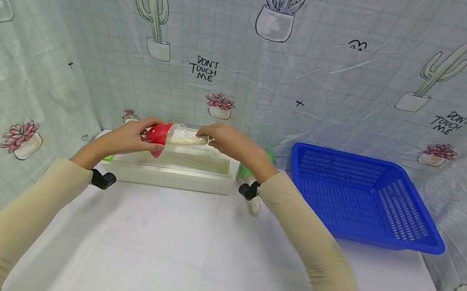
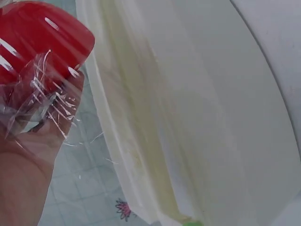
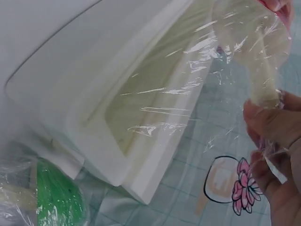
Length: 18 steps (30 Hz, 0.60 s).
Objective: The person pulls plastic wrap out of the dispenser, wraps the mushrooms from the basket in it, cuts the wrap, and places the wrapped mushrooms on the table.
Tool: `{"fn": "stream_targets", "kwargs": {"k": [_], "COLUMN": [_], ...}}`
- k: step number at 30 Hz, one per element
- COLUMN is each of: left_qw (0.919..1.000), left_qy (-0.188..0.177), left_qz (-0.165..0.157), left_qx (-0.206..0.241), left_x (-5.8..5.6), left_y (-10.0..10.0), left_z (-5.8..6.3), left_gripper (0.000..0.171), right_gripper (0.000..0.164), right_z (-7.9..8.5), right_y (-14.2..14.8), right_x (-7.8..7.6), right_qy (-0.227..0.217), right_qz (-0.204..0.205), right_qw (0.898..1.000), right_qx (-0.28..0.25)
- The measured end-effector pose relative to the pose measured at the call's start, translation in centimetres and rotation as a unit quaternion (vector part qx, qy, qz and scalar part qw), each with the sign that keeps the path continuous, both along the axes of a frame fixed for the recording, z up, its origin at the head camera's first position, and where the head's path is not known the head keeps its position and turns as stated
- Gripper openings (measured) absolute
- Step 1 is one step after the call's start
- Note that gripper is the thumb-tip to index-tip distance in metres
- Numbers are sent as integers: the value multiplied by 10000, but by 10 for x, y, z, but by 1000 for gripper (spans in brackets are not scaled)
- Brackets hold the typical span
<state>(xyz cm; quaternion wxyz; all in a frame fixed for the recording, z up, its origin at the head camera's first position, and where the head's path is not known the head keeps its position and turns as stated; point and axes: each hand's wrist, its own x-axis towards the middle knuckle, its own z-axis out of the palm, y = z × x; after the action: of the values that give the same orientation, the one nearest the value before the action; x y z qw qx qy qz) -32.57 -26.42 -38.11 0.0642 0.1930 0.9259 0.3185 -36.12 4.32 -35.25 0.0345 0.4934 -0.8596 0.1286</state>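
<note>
In the head view a red-headed item with a cream handle (image 1: 186, 137), wrapped in clear plastic, is held level above a long white box (image 1: 169, 178). My left hand (image 1: 127, 139) grips its red end, thumb below and fingers above. At the other end, my right hand (image 1: 231, 142) pinches the handle. The left wrist view shows the smooth red head (image 2: 44, 40) with crinkled plastic over it. The right wrist view has the handle (image 3: 263, 84) between thumb and fingers, widening into a rounded cream part. Its exact kind I cannot tell.
Right of the box, partly behind my right wrist, lies a similar green item (image 3: 59, 195) in clear plastic, its pale handle (image 1: 255, 206) toward me. A blue perforated basket (image 1: 360, 235) stands at the right. Something green (image 1: 108, 158) shows at the box's left end. A patterned curtain (image 1: 244, 76) hangs behind.
</note>
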Motion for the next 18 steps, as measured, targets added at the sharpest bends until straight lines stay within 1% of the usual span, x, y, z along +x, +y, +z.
{"fn": "stream_targets", "kwargs": {"k": [2,5,7,9,11,14,16,18], "left_qw": [9999,9994,9987,9980,9975,9974,9975,9974], "left_qy": [-83,-217,-322,-423,-443,-337,-187,-59], "left_qz": [-94,-201,-228,-196,-100,74,146,183], "left_qx": [69,192,309,435,533,630,661,700], "left_x": [-1,-3,-4,-6,-7,-9,-10,-10], "left_y": [-1,-2,-4,-5,-6,-7,-6,-5], "left_z": [2,6,8,10,11,14,17,21], "left_gripper": [73,72,73,74,74,75,77,80], "right_gripper": [33,29,27,27,28,31,33,36], "right_z": [3,3,0,-3,-7,-13,-15,-16], "right_y": [3,2,-1,-5,-8,-12,-12,-12], "right_x": [3,7,10,12,14,14,12,11], "right_qy": [230,563,545,412,125,-309,-553,-639], "right_qz": [-224,-679,-951,-1156,-1250,-1194,-1113,-994], "right_qw": [9994,9952,9918,9882,9839,9765,9713,9681], "right_qx": [-145,-427,-654,-916,-1273,-1767,-2030,-2207]}}
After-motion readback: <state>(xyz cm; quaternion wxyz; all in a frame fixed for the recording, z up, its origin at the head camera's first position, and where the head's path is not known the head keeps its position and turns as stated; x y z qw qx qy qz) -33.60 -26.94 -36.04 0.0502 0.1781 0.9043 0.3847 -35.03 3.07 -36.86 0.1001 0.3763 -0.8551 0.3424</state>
